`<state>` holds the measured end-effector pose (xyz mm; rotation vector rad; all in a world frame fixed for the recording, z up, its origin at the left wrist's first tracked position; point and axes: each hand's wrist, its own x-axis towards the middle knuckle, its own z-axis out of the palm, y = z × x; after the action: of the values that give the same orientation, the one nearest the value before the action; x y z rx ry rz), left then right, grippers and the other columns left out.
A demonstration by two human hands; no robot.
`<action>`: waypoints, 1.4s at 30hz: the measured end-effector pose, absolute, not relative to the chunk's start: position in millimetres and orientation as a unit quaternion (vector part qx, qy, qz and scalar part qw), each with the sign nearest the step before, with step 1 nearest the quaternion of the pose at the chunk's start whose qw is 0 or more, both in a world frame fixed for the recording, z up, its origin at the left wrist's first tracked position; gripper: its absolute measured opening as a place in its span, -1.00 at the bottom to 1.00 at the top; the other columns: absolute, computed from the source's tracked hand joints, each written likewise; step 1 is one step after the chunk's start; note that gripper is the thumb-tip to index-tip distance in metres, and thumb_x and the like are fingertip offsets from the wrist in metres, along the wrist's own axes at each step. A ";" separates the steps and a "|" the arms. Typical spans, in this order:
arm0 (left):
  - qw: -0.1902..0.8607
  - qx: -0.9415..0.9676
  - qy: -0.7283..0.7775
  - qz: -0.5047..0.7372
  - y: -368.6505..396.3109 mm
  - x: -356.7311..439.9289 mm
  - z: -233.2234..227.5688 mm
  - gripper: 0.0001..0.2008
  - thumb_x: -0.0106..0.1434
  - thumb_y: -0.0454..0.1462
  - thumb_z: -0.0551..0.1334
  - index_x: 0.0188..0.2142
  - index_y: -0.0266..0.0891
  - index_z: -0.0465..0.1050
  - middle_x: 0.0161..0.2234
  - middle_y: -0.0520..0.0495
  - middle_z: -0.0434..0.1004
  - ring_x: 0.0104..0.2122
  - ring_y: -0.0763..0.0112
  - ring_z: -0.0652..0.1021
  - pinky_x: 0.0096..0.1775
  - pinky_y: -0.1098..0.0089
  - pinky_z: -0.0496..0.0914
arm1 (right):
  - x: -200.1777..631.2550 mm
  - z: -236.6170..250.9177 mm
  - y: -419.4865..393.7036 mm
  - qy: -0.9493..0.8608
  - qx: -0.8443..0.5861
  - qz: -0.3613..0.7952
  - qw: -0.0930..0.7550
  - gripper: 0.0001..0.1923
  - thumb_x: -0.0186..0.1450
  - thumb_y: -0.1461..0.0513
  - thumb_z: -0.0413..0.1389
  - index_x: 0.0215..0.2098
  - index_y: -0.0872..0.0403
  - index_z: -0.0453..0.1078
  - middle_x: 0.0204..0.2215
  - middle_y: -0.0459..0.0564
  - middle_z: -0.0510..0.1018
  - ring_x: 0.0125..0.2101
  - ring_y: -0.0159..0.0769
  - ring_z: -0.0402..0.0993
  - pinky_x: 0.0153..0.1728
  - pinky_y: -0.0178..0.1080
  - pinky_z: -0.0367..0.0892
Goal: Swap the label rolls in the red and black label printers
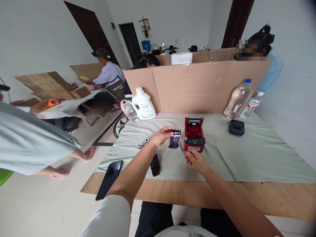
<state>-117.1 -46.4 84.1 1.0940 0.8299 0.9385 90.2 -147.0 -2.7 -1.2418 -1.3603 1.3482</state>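
My left hand (161, 136) pinches one end of a small roll of dark, shiny ribbon film (174, 140), and a loose wrinkled length hangs down from it. Just right of the roll, a small red and black label printer (194, 143) stands with its lid raised, showing a red interior. My right hand (195, 160) is at the printer's front edge, fingers loosely bent and slightly apart, with nothing visible in them. A flat black wrapper or film piece (155, 165) lies on the cloth below my left hand. Left of that hand is a small white-ended roll (146, 140).
A phone (110, 179) rests at the table's left edge. A white jug (143, 104) and a clear cup (129, 112) stand at back left. At back right are two bottles (238, 98) and a black box (236, 127). A cardboard screen (190, 87) closes the back; people are beyond and left.
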 end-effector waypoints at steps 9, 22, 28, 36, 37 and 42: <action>0.656 0.552 0.327 0.398 -84.8 -45.6 65.4 -0.61 -0.08 -0.24 0.40 -0.23 -0.24 0.39 -0.34 -0.02 0.48 -0.38 0.43 0.47 -0.32 0.42 0.33 | 108.2 35.5 -135.8 -0.509 -0.500 0.455 0.532 -0.61 0.14 0.05 0.11 -0.13 0.04 0.27 -0.19 0.02 0.51 -0.19 -0.25 0.45 -0.18 -0.20 0.35; 0.424 0.763 0.335 0.355 -77.3 -31.8 54.3 -0.55 0.00 -0.44 0.20 -0.08 -0.15 0.34 -0.22 -0.03 0.44 -0.30 0.37 0.45 -0.23 0.38 0.34 | 129.2 24.5 -152.2 -0.548 -0.542 0.369 0.520 -0.80 0.15 0.13 0.09 -0.27 0.02 0.35 -0.34 -0.01 0.55 -0.31 -0.20 0.49 -0.24 -0.17 0.37; 0.253 0.850 0.365 0.283 -25.1 -19.1 50.5 -0.61 -0.06 -0.46 0.22 -0.20 -0.15 0.44 -0.22 -0.07 0.47 -0.20 0.22 0.44 -0.09 0.27 0.29 | 148.0 39.6 -114.1 -0.665 -0.572 0.146 0.458 -0.67 0.08 0.38 -0.02 -0.22 0.01 0.40 -0.22 0.00 0.53 -0.22 -0.21 0.43 -0.13 -0.16 0.32; 0.114 0.864 0.464 0.160 11.5 -3.3 42.2 -0.73 0.06 -0.38 0.20 -0.23 -0.18 0.52 -0.29 -0.15 0.54 -0.11 0.10 0.39 -0.01 0.16 0.19 | 153.2 41.0 -60.7 -0.730 -0.613 0.106 0.283 -0.64 0.08 0.45 -0.02 -0.25 0.00 0.43 -0.28 -0.06 0.54 -0.25 -0.28 0.43 -0.20 -0.26 0.27; 0.096 0.862 0.476 0.143 11.8 -2.7 43.1 -0.75 0.06 -0.36 0.21 -0.24 -0.18 0.52 -0.29 -0.14 0.53 -0.10 0.11 0.38 -0.02 0.18 0.20 | 153.6 41.5 -57.4 -0.732 -0.615 0.104 0.273 -0.65 0.09 0.44 -0.02 -0.25 0.00 0.43 -0.29 -0.07 0.54 -0.25 -0.30 0.42 -0.21 -0.28 0.26; 0.038 0.852 0.517 0.070 11.0 0.7 51.1 -0.77 0.08 -0.25 0.24 -0.23 -0.12 0.55 -0.11 -0.15 0.42 -0.02 0.10 0.29 -0.03 0.20 0.23 | 155.0 49.3 -45.7 -0.743 -0.636 0.095 0.187 -0.72 0.13 0.39 0.02 -0.23 0.02 0.43 -0.32 -0.03 0.52 -0.25 -0.29 0.41 -0.27 -0.31 0.21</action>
<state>0.7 11.0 51.1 2.6143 1.5848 0.2158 155.0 -45.7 49.3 -1.7892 -2.0916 0.2679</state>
